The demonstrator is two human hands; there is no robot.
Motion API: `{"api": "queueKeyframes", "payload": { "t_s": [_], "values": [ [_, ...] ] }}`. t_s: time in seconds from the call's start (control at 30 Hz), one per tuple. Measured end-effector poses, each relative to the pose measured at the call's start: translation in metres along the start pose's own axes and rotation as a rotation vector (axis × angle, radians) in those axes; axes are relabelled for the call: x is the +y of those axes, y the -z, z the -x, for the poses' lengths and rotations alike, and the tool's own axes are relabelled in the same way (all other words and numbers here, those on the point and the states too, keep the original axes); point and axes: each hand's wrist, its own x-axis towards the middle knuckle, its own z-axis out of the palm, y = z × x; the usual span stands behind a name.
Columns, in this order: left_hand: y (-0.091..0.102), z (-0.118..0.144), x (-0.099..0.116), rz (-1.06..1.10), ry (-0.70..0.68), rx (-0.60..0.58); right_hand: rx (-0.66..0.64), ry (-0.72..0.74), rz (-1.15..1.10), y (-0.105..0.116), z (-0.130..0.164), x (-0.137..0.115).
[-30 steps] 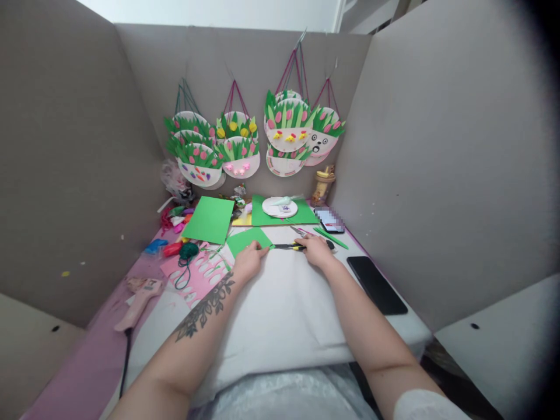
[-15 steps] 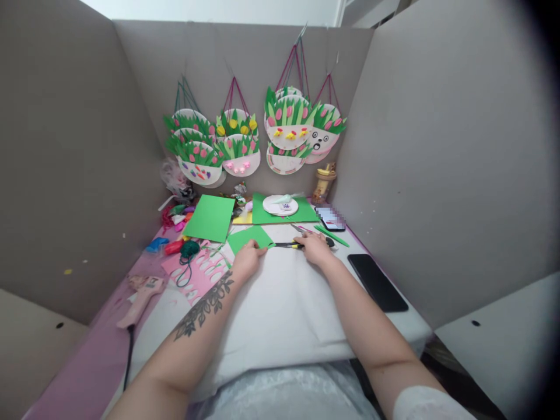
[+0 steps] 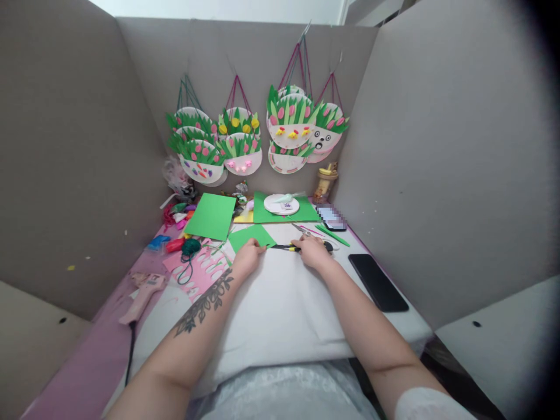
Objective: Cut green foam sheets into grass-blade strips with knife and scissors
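My left hand (image 3: pixel 249 255) pinches the lower right edge of a small green paper sheet (image 3: pixel 250 236), which lies flat on the white table cover. In my right hand (image 3: pixel 311 251) is a pair of scissors (image 3: pixel 284 247) with dark blades and yellow-and-black handles. The blades point left, their tips at the paper's edge beside my left fingers, and they look closed together. My right fingers hide part of the handles. Just beyond that hand lies a grey pointed tool (image 3: pixel 300 228), partly covered.
Pink paper with cut-out holes (image 3: pixel 192 269), dark green yarn (image 3: pixel 190 248) and a pink glue gun (image 3: pixel 146 296) lie left. Larger green sheets (image 3: pixel 212 216) and a white plate (image 3: pixel 273 205) stand behind. A black phone (image 3: pixel 378 283) lies right; paper-plate baskets (image 3: pixel 292 137) hang on the back panel.
The scissor blades, slightly apart before, now look closed at the paper's edge. Both hands stay in nearly the same place, and the whole view has shifted slightly.
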Motion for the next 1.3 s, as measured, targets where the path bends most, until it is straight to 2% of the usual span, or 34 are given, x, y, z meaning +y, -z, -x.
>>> {"api": "queueKeyframes", "payload": {
  "t_s": [0.3,0.47,0.57,0.7,0.83,0.97,1.13,1.2,1.3],
  "values": [
    [0.0,-0.002,-0.001,0.069,0.013,0.039,-0.006,0.019,0.002,0.003,0.007,0.0],
    [0.008,0.003,0.008,0.021,0.14,0.076,0.003,0.02,0.0,0.002,0.007,0.002],
    [0.014,0.007,0.009,-0.1,0.242,0.04,0.0,0.016,-0.008,0.002,0.007,0.002],
    [0.021,0.006,0.003,-0.167,0.261,-0.048,0.003,0.008,-0.022,0.002,0.006,0.001],
    [0.023,-0.001,0.004,-0.161,0.314,-0.103,-0.001,-0.026,-0.055,0.0,0.001,0.004],
    [0.02,-0.008,0.018,-0.089,0.374,-0.099,0.018,-0.064,-0.053,-0.004,-0.006,0.011],
    [0.017,-0.007,0.026,-0.049,0.307,-0.042,0.045,-0.076,-0.048,-0.007,-0.011,0.016],
    [0.019,-0.003,0.02,-0.043,0.193,-0.045,0.051,-0.076,-0.048,-0.008,-0.011,0.017],
    [0.025,0.003,0.007,-0.062,0.006,-0.115,0.05,-0.074,-0.043,-0.008,-0.011,0.016]
  ]
}}
